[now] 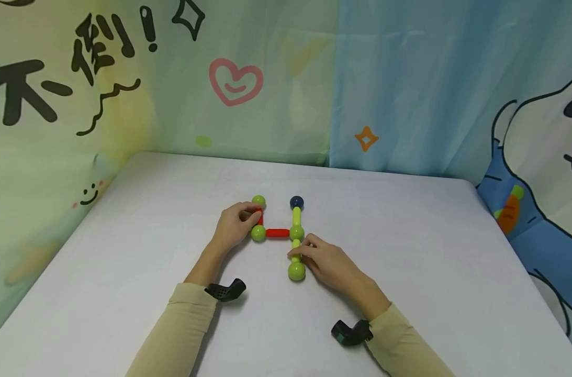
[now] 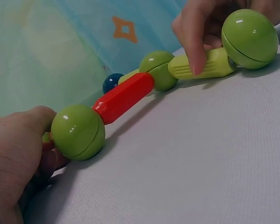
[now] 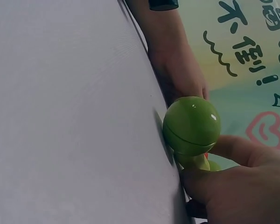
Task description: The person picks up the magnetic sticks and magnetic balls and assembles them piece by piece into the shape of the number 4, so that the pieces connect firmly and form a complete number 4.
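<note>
A joined figure of magnetic rods and balls lies flat on the table. My left hand [image 1: 233, 226] pinches the upright red rod [image 1: 260, 215] at its left side, between a far green ball [image 1: 258, 200] and a nearer green ball [image 1: 258, 233]. From that nearer ball a second red rod [image 2: 125, 97] runs across to a middle green ball [image 1: 296, 232]. Beyond the middle ball, a yellow-green rod [image 1: 297, 215] leads to a dark blue ball [image 1: 296, 202]. My right hand [image 1: 332, 263] pinches another yellow-green rod [image 2: 203, 64], which joins the middle ball to the front green ball [image 3: 192, 126].
A white cloth covers the table [image 1: 149, 230]. Behind it hangs a printed curtain [image 1: 276, 125] with a heart and black characters. Black wrist cameras sit at the left cuff [image 1: 226, 290] and right cuff [image 1: 351, 333].
</note>
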